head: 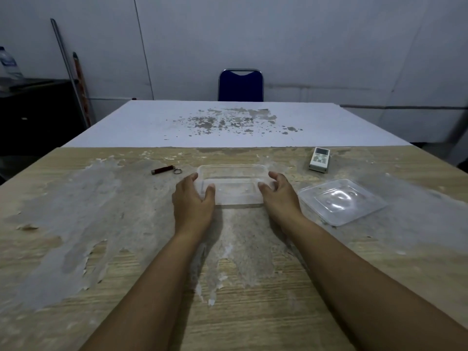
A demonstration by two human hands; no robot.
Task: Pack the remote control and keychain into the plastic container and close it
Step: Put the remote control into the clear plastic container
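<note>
l hand [193, 200], r hand [279, 196], grips clasped on ends of empty container [233, 166], lid [342, 201] off beside

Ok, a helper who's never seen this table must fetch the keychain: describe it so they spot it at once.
On the worn wooden table, find the clear container held by the left hand and right hand. The keychain lies just left of it: a small dark red cylinder with a metal ring, unlike the white remote on the right.

A worn wooden counter [76, 249] abuts a white counter [141, 122]; behind stands a blue chair [240, 86]. A water bottle [8, 64] tops a dark cabinet [38, 110].
</note>
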